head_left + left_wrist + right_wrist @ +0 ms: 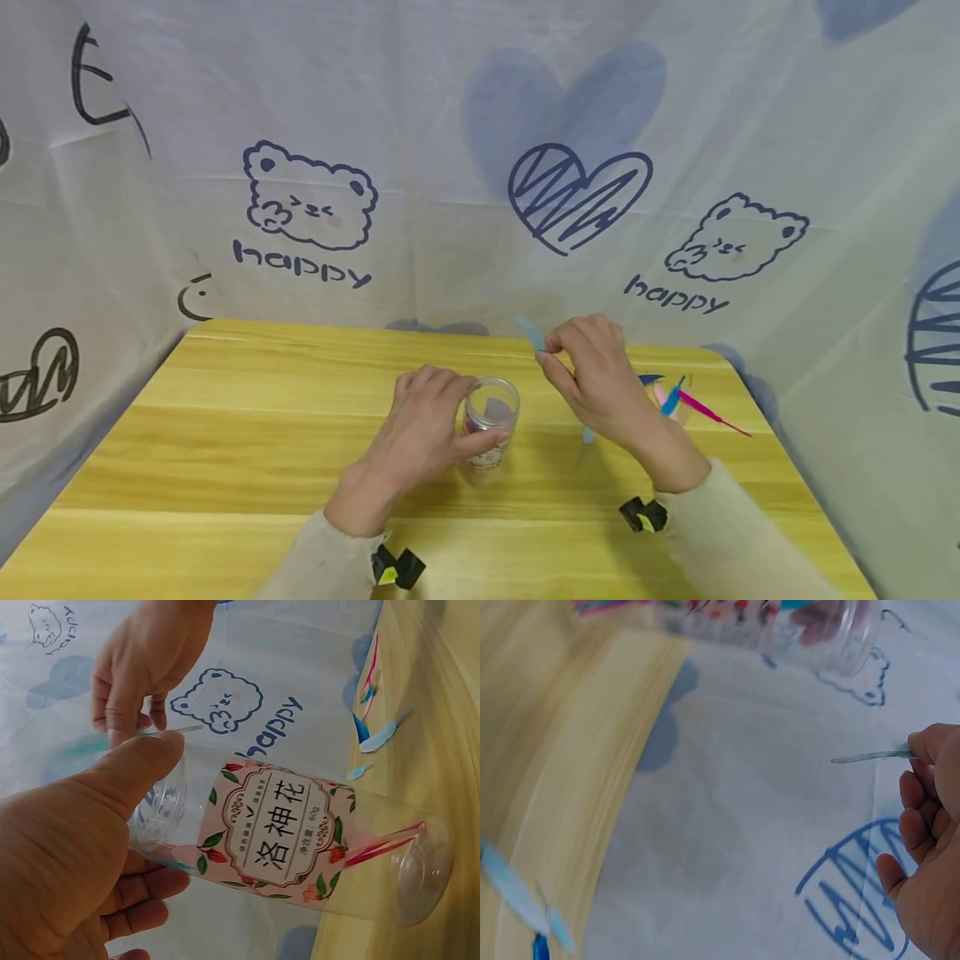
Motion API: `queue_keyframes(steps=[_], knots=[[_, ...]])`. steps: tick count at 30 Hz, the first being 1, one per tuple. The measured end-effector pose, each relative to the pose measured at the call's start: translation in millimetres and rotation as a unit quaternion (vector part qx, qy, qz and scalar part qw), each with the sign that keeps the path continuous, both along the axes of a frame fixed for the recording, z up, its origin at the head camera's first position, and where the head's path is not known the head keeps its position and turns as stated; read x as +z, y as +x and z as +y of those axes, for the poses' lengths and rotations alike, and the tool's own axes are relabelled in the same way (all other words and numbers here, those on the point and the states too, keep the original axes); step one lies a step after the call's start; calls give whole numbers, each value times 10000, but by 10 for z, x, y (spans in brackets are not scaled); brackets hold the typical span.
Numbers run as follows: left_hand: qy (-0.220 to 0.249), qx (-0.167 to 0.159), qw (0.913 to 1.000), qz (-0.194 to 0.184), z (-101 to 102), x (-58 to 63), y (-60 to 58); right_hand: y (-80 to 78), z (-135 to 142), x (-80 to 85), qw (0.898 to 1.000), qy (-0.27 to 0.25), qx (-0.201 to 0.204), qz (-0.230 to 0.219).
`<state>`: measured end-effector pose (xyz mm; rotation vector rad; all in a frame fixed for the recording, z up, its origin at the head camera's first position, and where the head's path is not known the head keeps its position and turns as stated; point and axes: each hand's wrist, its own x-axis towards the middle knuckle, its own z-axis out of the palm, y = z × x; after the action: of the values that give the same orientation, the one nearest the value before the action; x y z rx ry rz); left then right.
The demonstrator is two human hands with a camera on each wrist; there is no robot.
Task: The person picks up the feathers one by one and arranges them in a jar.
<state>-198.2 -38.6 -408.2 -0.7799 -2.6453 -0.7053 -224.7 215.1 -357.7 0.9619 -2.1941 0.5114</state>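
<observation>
Heads up: easy fumble

Your right grip (600, 379) pinched a pale-blue feather (530, 331) above the surface (225, 467); your left grip (423, 425) curled round the clear jar (506, 417) on it. Loosening either probably risked a dropped feather or toppled jar, tbh.

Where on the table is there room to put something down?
The big bare patch is between the left hand and the left edge of the table. Another lies between the sleeves. It's crowded by the right hand, where feathers lie.
</observation>
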Motion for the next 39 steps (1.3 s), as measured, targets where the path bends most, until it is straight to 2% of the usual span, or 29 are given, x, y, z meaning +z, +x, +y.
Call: queue_keyframes(steps=[6, 11, 22, 27, 33, 39], knots=[[-183, 27, 9998, -77, -16, 52, -9, 57, -209, 47, 9972, -436, 271, -535], [-217, 19, 9997, -142, -22, 75, -6, 78, -328, 45, 9953, -561, 385, -690], [-248, 128, 9990, -347, -12, 118, 0, 80, -437, -11, 9936, -857, 545, -496], [-239, 137, 9990, -358, -2, 122, -3, 65, -451, -29, 9934, -837, 587, -521], [-278, 154, 9988, -383, 20, 134, 0, 52, -399, -163, 9964, -643, 400, -388], [-270, 151, 9988, -388, 33, 147, -3, 54, -373, -278, 9968, -631, 410, -256]])
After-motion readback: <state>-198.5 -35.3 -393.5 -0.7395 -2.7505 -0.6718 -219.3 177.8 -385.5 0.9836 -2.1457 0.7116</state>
